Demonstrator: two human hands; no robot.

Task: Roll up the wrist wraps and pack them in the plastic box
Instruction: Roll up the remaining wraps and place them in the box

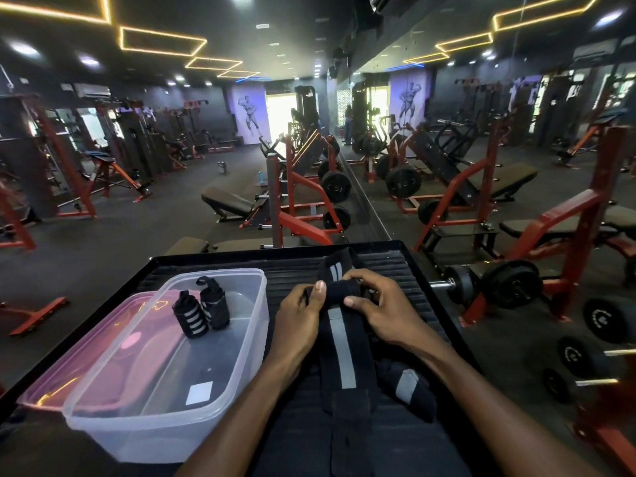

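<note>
I see my left hand (pixel 298 316) and right hand (pixel 377 309) both pinching the wrist wrap (pixel 340 342), just right of the plastic box (pixel 165 432). Two rolled wraps (pixel 201 309) stand inside the box.

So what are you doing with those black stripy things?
A person is rolling up a wrist wrap: the left hand and right hand both grip its rolled end, while its tail hangs toward them. Two rolled wraps already stand in the clear plastic box, beside a pink lid. Another unrolled wrap waits on the black tray.
</note>
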